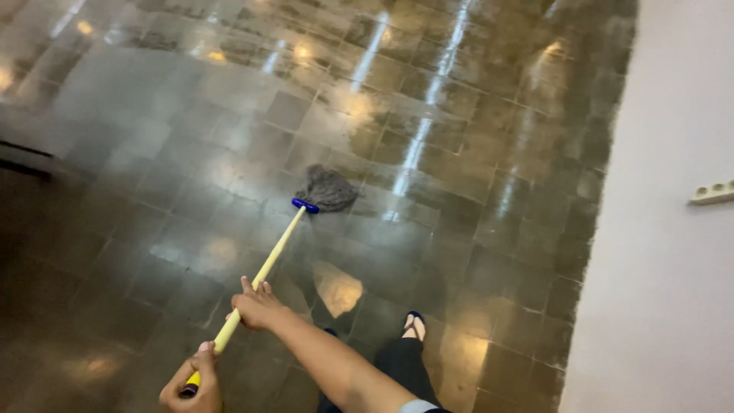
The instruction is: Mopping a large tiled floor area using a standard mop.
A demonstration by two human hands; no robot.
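A mop lies out in front of me on the glossy dark tiled floor [474,199]. Its grey string head [330,187] rests flat on the tiles and is joined by a blue clamp [305,205] to a long yellow handle [269,258]. My right hand [256,306] is closed around the handle about midway, with the bare forearm reaching in from the lower right. My left hand [191,386] grips the near end of the handle at the bottom edge.
A white wall [673,291] runs along the right side, with a pale socket strip [712,193] on it. My foot in a dark sandal [414,325] stands close to the wall side. A dark low edge [23,157] sits at the far left. Ceiling lights reflect off the tiles.
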